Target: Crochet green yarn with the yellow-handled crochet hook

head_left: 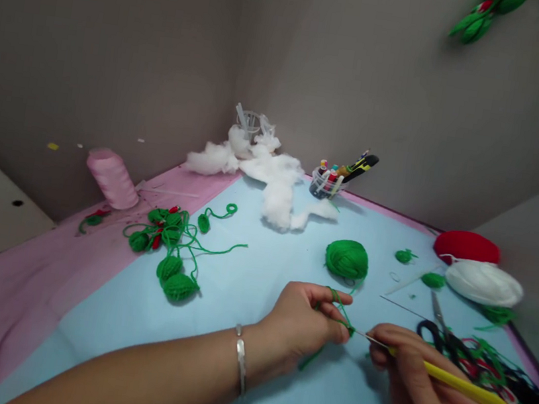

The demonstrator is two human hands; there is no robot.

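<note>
My left hand pinches a small piece of green yarn work between thumb and fingers. Green yarn loops round its index finger, and a tail hangs below the palm. A pen-like grip holds the yellow-handled crochet hook in my right hand. The hook's thin metal tip points left and reaches the green work at my left fingertips; whether it sits inside a loop is too small to tell. Just beyond the hands lies a ball of green yarn, with a strand running down towards my left hand.
Crocheted green pieces with long tails lie at left, near a pink thread cone. White stuffing and a cup of pens stand behind. At right are black-handled scissors, red yarn, white yarn and scraps.
</note>
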